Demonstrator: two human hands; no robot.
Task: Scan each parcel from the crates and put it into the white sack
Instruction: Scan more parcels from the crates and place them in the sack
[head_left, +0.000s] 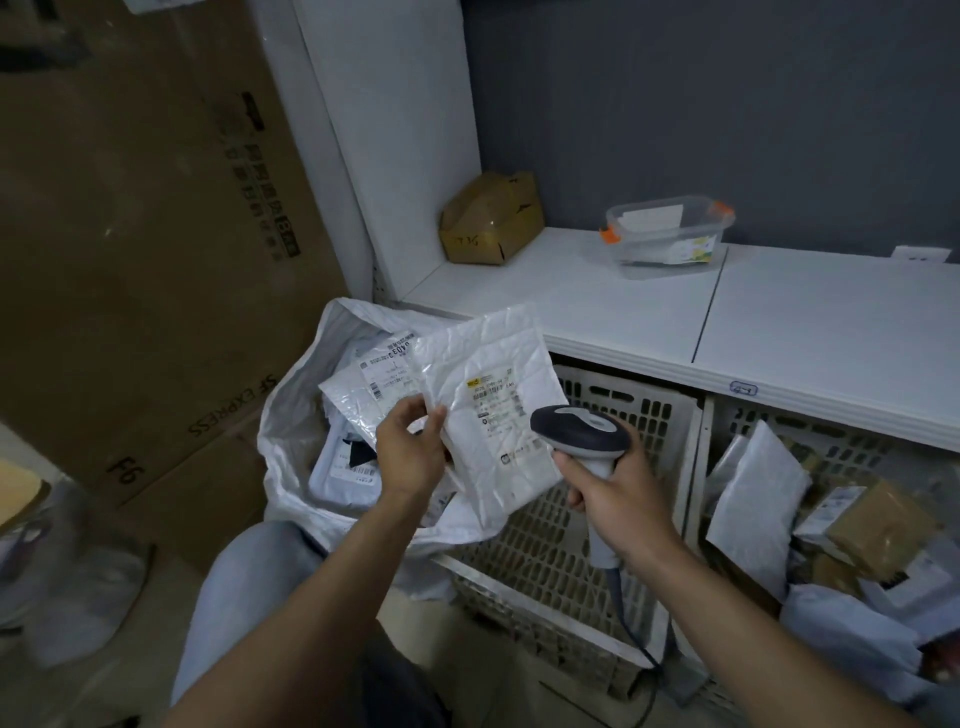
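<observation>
**Over the sack's mouth, a mailer meets the scanner**

Against the left wall leans a tall brown corrugated cardboard carton (130, 234), flat-faced and printed with black lettering. To the right runs a smooth white counter top (779, 322) in two slabs, its rounded front edge overhanging the crates below. Under it on the floor slumps the white woven plastic sack (291, 415), its crumpled rim gaping wide; glossy white labelled mailers (363, 379) lie piled inside.

Touching the sack's right side stands a pale perforated plastic crate (561, 545) with a grid-holed wall. A second perforated crate (753, 421) sits just beside it, packed with a grey plastic mailer (753, 499) and a brown cardboard box (878, 525).

Between the sack's rim and the first crate, held in the air, is the crinkled white square plastic parcel (488, 364), tilted, label side up. The left hand (408, 452) pinches its left edge between thumb and fingers. The right hand (618, 493) is wrapped around the grip of a dark-and-grey handheld barcode scanner (576, 428), whose rounded head sits at the parcel's lower right edge; its cable trails down.

On the counter sit a dented small brown cardboard box (491, 218) in the corner, and, well apart, a clear plastic tub with orange clips (670, 228).
</observation>
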